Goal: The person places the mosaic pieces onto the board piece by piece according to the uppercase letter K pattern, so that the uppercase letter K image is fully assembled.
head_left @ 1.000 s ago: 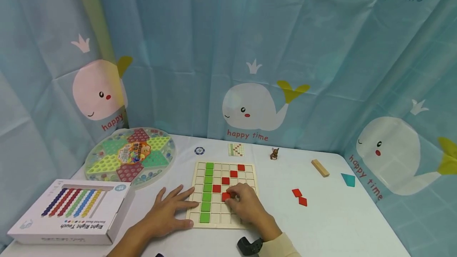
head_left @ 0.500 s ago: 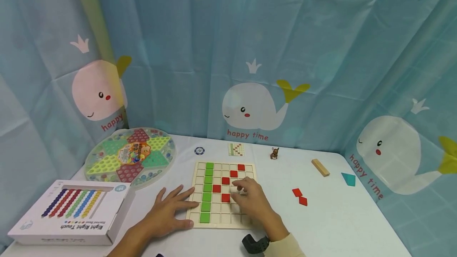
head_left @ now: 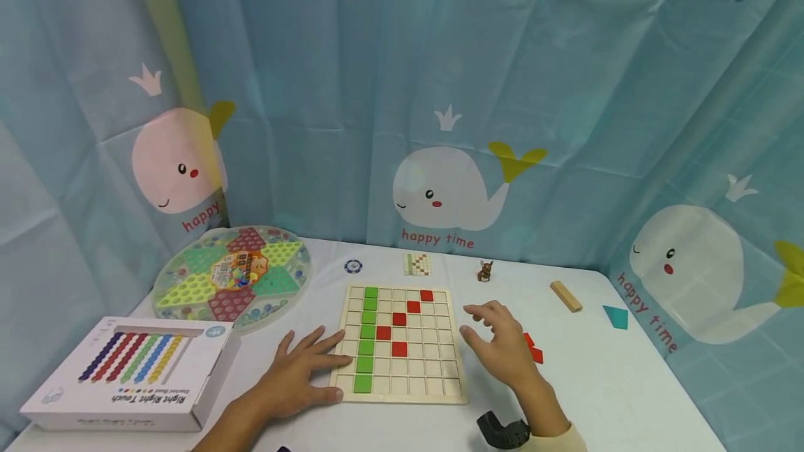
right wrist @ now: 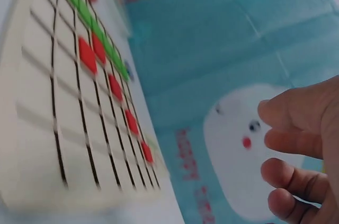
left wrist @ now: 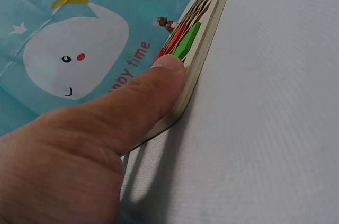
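A wooden grid board (head_left: 433, 397) lies flat on the white table, with a column of green tiles (head_left: 366, 347) near its left side. Several red tiles (head_left: 399, 319) run diagonally to the top right, and a lower red tile (head_left: 399, 349) sits one cell right of that line. My left hand (head_left: 298, 375) rests spread at the board's left edge; in the left wrist view its thumb (left wrist: 159, 81) presses the corner. Off the board's right side, my right hand (head_left: 502, 347) hangs with fingers loosely bent and nothing in them. It partly hides two loose red tiles (head_left: 536, 355).
Behind the board lie a small pattern card (head_left: 417, 264), a poker chip (head_left: 353, 266) and a brown animal figurine (head_left: 484, 270). A wooden block (head_left: 566, 296) and teal piece (head_left: 615, 317) are right. Left are a round game board (head_left: 232, 274) and white box (head_left: 125, 372).
My right hand has let go of the lower red tile in its cell and moved right, off the board toward the loose red tiles. The left hand has stayed in place.
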A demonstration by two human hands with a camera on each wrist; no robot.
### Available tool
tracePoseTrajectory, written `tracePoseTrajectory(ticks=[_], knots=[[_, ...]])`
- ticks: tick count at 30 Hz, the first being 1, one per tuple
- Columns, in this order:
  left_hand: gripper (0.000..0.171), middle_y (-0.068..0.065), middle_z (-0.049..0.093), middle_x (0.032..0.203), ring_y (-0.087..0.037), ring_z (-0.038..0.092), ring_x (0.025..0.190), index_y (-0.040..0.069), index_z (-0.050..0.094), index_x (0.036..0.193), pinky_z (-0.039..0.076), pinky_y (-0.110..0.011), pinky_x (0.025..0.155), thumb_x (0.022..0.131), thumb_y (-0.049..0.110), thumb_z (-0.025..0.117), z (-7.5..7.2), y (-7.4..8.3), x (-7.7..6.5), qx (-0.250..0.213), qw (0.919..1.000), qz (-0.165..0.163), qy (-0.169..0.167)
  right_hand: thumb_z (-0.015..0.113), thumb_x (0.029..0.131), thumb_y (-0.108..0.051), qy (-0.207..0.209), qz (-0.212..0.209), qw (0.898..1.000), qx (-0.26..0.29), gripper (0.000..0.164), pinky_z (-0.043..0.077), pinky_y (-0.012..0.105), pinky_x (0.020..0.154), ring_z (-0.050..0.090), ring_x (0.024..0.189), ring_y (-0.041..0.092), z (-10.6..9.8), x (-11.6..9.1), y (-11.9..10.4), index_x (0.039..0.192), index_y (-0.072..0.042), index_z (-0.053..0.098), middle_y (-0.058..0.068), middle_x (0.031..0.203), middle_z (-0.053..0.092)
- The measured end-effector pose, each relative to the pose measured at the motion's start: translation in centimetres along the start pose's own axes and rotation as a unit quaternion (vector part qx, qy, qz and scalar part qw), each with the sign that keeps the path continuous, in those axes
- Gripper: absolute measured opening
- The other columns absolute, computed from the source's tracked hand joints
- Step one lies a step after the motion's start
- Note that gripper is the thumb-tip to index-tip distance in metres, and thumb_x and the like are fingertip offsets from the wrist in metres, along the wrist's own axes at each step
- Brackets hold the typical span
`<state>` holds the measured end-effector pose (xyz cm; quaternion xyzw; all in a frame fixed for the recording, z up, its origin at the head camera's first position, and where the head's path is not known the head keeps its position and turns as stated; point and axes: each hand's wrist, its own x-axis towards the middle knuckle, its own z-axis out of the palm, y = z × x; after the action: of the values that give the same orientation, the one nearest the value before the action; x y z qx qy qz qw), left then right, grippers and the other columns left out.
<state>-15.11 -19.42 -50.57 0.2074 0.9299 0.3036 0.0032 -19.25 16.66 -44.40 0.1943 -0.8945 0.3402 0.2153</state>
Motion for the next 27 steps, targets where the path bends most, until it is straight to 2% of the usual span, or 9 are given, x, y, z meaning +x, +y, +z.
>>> tracePoseTrajectory(ticks=[3,6,10,15,21,27], knots=[[0.056,0.004,0.043,0.148,-0.036,0.024,0.140,0.033,0.069,0.120,-0.005,-0.065,0.105,0.074,0.064,0.068,0.0,0.1,0.0,-0.002,1.0000,0.000,0.000,0.079,0.077,-0.005,0.035,0.001,0.999,-0.016,0.033,0.046,0.037,0.067,0.052,0.082,0.013,-1.1,-0.3,1.6,0.108,-0.009,0.072,-0.003,0.091,0.059],[0.056,0.004,0.043,0.148,-0.035,0.024,0.140,0.033,0.069,0.120,-0.005,-0.065,0.105,0.074,0.064,0.069,0.0,0.1,0.1,-0.001,1.0000,-0.001,-0.002,0.079,0.078,-0.006,0.056,0.021,0.998,-0.033,0.032,0.049,0.039,0.065,0.052,0.082,0.015,-2.0,-0.8,3.2,0.109,-0.008,0.071,0.002,0.093,0.061],[0.057,0.004,0.042,0.148,-0.035,0.024,0.140,0.033,0.069,0.121,-0.005,-0.065,0.105,0.074,0.065,0.068,0.0,0.0,0.0,0.005,1.0000,-0.005,-0.005,0.077,0.080,-0.007,0.067,0.049,0.996,-0.041,0.031,0.050,0.042,0.068,0.053,0.085,0.021,-2.9,-1.5,5.2,0.111,-0.007,0.071,0.006,0.094,0.061],[0.057,0.004,0.042,0.148,-0.035,0.024,0.140,0.032,0.069,0.121,-0.005,-0.065,0.105,0.074,0.065,0.067,0.1,0.0,0.1,0.007,0.9999,-0.006,-0.007,0.075,0.083,-0.009,0.074,0.078,0.994,-0.036,0.030,0.044,0.041,0.070,0.053,0.088,0.027,-3.4,-2.2,7.0,0.113,-0.005,0.069,0.009,0.097,0.062],[0.056,0.004,0.042,0.148,-0.035,0.023,0.140,0.034,0.069,0.121,-0.005,-0.065,0.105,0.074,0.065,0.068,0.1,0.0,0.1,0.006,1.0000,-0.004,-0.006,0.072,0.086,-0.013,0.064,0.143,0.987,-0.028,0.032,0.042,0.042,0.076,0.050,0.093,0.024,-3.6,-2.8,8.9,0.116,-0.004,0.068,0.013,0.103,0.061],[0.055,0.002,0.043,0.148,-0.037,0.024,0.140,0.032,0.069,0.121,-0.004,-0.066,0.105,0.075,0.063,0.068,-0.1,0.1,0.1,-0.001,1.0000,0.006,0.000,0.069,0.089,-0.021,0.015,0.209,0.977,-0.028,0.038,0.043,0.049,0.084,0.049,0.103,0.030,-3.7,-3.2,10.3,0.122,-0.003,0.065,0.015,0.111,0.060]])
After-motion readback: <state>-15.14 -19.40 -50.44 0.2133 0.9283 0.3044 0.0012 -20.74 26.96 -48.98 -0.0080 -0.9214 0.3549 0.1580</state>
